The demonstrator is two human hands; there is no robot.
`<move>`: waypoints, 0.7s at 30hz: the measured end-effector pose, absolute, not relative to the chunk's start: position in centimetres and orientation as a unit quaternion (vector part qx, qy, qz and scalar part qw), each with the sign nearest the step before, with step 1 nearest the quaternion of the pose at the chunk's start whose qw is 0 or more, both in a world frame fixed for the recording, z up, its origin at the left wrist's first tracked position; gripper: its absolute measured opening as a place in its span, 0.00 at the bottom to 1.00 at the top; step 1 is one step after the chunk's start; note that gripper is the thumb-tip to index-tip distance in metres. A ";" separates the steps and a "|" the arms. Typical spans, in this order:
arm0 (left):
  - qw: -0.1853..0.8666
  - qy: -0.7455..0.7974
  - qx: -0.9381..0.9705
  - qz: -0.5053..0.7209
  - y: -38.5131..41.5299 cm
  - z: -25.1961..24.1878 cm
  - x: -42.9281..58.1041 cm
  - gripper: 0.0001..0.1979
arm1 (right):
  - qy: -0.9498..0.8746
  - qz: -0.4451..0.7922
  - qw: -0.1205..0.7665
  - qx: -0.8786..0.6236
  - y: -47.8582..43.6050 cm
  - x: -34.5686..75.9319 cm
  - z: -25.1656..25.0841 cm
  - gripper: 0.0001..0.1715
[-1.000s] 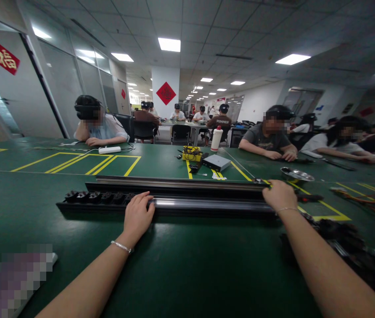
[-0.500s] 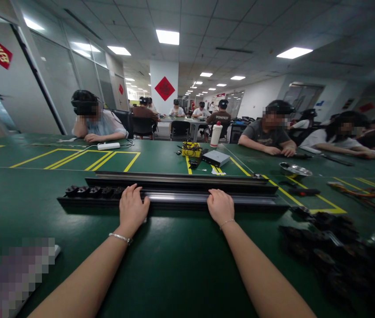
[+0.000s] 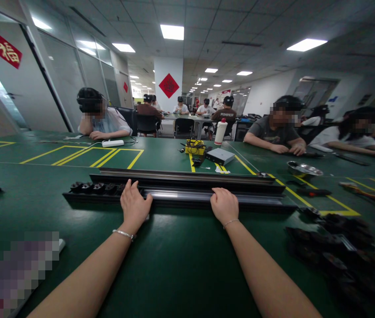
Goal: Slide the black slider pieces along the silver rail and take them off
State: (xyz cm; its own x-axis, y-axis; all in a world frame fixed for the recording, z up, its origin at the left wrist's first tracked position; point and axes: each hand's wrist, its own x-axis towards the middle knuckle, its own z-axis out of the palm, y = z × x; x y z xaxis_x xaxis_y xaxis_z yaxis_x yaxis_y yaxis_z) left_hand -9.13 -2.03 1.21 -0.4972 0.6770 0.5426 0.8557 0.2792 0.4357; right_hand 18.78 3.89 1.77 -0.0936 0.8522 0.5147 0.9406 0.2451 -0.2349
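A long black channel rail (image 3: 181, 204) lies crosswise on the green table, its inside shiny. Several small black parts with knobbed tops (image 3: 99, 188) sit in a row in its left end. My left hand (image 3: 135, 204) rests over the rail at the right end of that row, fingers spread and thumb apart; its palm hides whatever lies underneath. Further right, my right hand (image 3: 224, 205) has its fingers curled over the rail, fingertips partly hidden. Just behind lies a second long black rail (image 3: 187, 177), parallel to the first and untouched.
At right is a heap of black parts (image 3: 336, 251), with a metal bowl (image 3: 305, 168) beyond. A grey box (image 3: 219, 156), a yellow box with cables (image 3: 194, 147) and a white bottle (image 3: 220, 132) stand behind the rails. People sit across the table. A blurred flat object (image 3: 18, 274) lies front left.
The whole view has shifted slightly, so the scene sits a little further right. Both hands keep their places on the rail; the left fingers look slightly more spread.
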 end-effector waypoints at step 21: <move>0.083 -0.795 -0.507 -0.322 -2.5 2.0 -9.1 0.32 | -0.733 -0.078 0.291 -0.611 4.0 18.8 1.6 0.21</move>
State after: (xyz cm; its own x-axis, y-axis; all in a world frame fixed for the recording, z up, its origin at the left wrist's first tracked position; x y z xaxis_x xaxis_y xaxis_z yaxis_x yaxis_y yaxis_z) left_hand -9.06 -2.54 1.99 -0.4714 0.7532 0.4589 0.8601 0.2776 0.4280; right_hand 18.78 3.97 1.60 -0.0854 0.8494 0.5208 0.9400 0.2420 -0.2406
